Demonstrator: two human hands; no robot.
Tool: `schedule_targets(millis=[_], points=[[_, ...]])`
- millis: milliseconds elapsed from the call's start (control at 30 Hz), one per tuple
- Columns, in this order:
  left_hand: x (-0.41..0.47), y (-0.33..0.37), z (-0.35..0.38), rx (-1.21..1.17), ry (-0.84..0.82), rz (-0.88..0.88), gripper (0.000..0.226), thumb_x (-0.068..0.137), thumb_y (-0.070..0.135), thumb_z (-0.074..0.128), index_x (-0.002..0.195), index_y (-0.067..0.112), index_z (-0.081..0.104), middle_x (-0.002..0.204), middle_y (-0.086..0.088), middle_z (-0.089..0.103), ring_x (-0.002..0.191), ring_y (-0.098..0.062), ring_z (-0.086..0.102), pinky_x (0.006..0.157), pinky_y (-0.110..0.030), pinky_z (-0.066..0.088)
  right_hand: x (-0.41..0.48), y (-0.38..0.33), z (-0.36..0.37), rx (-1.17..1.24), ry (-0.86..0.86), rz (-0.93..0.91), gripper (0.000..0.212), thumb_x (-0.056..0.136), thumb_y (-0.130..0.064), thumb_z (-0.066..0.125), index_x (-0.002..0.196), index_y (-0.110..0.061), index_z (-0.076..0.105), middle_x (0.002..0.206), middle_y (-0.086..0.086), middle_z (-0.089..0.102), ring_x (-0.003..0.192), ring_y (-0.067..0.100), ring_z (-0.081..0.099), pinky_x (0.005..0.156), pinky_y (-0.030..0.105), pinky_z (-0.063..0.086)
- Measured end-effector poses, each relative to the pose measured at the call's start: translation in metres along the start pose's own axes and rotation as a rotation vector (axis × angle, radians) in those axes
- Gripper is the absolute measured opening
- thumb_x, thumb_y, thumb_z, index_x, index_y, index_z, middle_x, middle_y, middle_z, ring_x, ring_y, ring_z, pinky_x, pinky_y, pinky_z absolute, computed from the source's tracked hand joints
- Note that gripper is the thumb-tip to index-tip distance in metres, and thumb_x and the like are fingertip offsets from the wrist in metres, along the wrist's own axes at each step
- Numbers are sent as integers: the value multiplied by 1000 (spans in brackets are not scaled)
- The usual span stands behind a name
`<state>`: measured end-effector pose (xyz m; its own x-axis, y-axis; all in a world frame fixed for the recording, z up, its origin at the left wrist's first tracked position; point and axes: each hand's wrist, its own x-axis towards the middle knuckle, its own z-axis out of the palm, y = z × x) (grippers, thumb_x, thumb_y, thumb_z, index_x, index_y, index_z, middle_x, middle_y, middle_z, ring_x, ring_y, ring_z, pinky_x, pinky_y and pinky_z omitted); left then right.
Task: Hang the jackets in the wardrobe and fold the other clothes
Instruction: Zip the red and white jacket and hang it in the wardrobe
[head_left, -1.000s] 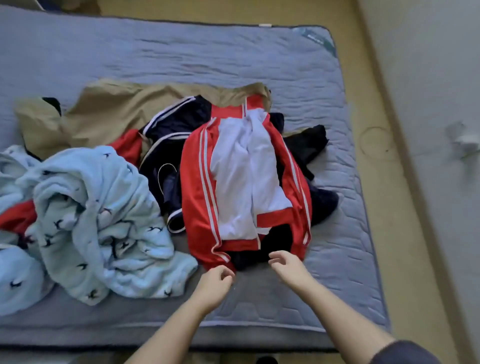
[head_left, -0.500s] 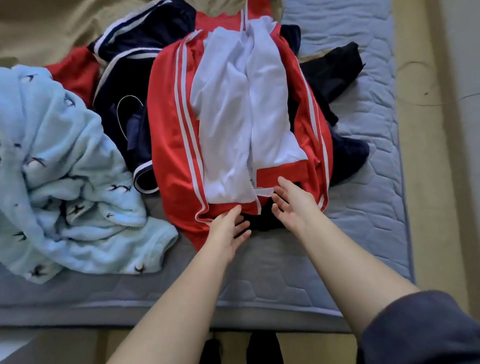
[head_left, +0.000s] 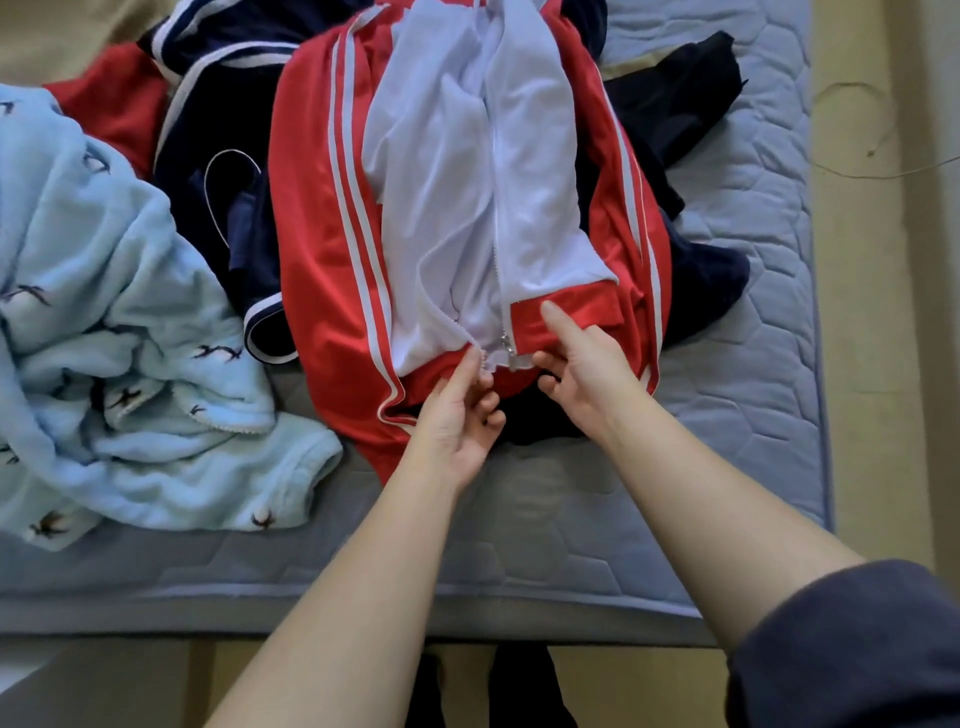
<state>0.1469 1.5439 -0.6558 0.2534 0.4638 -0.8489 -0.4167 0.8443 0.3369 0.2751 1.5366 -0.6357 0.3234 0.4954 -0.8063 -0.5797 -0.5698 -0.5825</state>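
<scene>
A red track jacket (head_left: 322, 249) with white stripes and a white lining lies face up on the mattress (head_left: 727, 415), its zipper undone at the bottom. My left hand (head_left: 457, 415) pinches the left zipper edge at the hem. My right hand (head_left: 582, 364) holds the right side of the hem beside the zipper pull, with its index finger lying straight on the red band. A navy jacket (head_left: 208, 130) with white trim lies partly under the red one on the left.
A crumpled light blue fleece garment (head_left: 104, 312) covers the mattress's left side. Dark clothes (head_left: 675, 93) stick out at the right, with a tan garment (head_left: 52, 41) and another red one (head_left: 114, 98) at the back left. Yellowish floor (head_left: 872, 364) runs along the right edge.
Both hands have reached forward from the bare mattress to the red jacket's hem and taken hold on either side of the zipper. The view has moved closer.
</scene>
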Motion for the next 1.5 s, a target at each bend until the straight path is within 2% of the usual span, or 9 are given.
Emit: schedule_targets(millis=[200, 300, 433, 633, 767, 933, 1067, 1333, 1500], points=[[-20, 18, -8, 19, -82, 143, 14, 76, 29, 64, 84, 18, 65, 58, 11, 44, 41, -2, 31, 39, -13, 23, -12, -9, -1, 204, -287, 23, 18, 87, -20, 65, 72, -16, 56, 66, -3, 55, 54, 5, 47, 42, 16, 31], [-38, 25, -13, 134, -129, 202, 20, 78, 26, 62, 93, 15, 68, 64, 11, 46, 45, -1, 35, 40, -13, 26, -24, -2, -4, 186, -277, 51, 20, 92, -20, 59, 73, -14, 59, 73, 0, 56, 61, 7, 48, 41, 15, 30], [-56, 24, -17, 378, -9, 303, 20, 73, 27, 70, 81, 12, 60, 52, 12, 46, 43, -1, 34, 39, -14, 24, -42, 10, -8, 285, -400, 47, 30, 85, -20, 59, 56, -18, 68, 63, -7, 59, 52, 2, 46, 44, 14, 26], [-65, 10, -24, 487, 107, 343, 25, 84, 19, 69, 66, 9, 55, 47, 5, 49, 38, -3, 34, 39, -17, 25, -58, 48, -18, 379, -524, 48, 14, 61, -29, 77, 61, -19, 68, 63, -7, 58, 54, 3, 45, 47, 15, 30], [-67, 9, -32, 505, 134, 323, 24, 85, 23, 69, 65, 13, 58, 54, 2, 56, 45, -6, 42, 48, -21, 31, -61, 63, -20, 341, -438, 86, 22, 52, -31, 84, 56, -18, 67, 63, -3, 61, 52, 3, 50, 45, 15, 30], [-69, 13, -36, 512, 94, 331, 34, 85, 18, 69, 58, 16, 49, 51, 3, 44, 47, -7, 37, 43, -17, 32, -61, 65, -15, 261, -384, 74, 10, 71, -23, 68, 63, -19, 72, 65, -7, 63, 52, 1, 50, 43, 14, 29], [-73, 17, -37, 511, 19, 356, 18, 76, 22, 73, 71, 9, 61, 58, 2, 51, 51, -5, 40, 45, -16, 32, -63, 64, -15, 215, -431, 35, 15, 79, -18, 62, 73, -19, 76, 72, -5, 68, 57, 2, 53, 47, 14, 36], [-79, 23, -35, 424, -55, 257, 21, 70, 26, 69, 51, 19, 64, 62, -2, 53, 45, -5, 36, 40, -16, 23, -67, 65, -16, 252, -388, 36, 9, 70, -18, 67, 66, -19, 74, 68, -4, 67, 59, 4, 58, 53, 17, 42], [-78, 21, -28, 273, -56, 189, 20, 82, 8, 64, 66, 12, 52, 64, 0, 67, 42, -3, 40, 37, -13, 27, -71, 63, -16, 302, -368, 9, 7, 60, -22, 73, 66, -20, 74, 69, -4, 67, 60, 4, 57, 53, 18, 40]])
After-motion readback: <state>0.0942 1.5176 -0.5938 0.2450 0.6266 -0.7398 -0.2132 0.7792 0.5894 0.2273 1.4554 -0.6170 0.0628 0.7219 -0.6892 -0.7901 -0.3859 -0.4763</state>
